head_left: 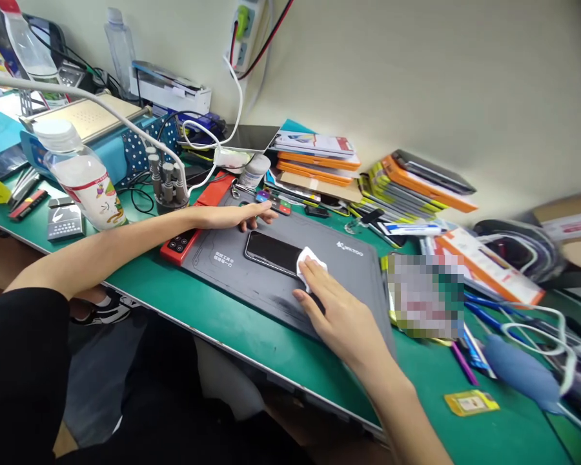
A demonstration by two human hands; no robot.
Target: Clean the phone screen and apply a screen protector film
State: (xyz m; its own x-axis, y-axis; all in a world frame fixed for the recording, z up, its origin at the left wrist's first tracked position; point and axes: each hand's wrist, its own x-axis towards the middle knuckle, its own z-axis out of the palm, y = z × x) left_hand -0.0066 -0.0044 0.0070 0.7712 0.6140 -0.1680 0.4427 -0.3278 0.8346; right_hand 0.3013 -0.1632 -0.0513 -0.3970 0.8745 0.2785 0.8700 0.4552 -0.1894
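Observation:
A black-screened smartphone (274, 252) lies face up on a grey work mat (266, 297). My right hand (339, 310) presses a folded white wipe (311, 258) with its fingertips onto the phone's right end. The thumb of that hand is held apart, over the mat. Beyond the phone's left end, my left hand (244, 215) hovers or rests at the mat's far edge; which of these I cannot tell. Its fingers stretch loosely forward and hold nothing visible. Close to those fingertips is a small dark strip with coloured patches (275, 202).
Left of the mat stand a red-edged control panel (178, 244), a screwdriver holder (167, 184) and a labelled bottle (84, 177). Stacked boxes (314, 158) line the wall. At right lie a blue air blower (520, 368), cables and a yellow packet (471, 402).

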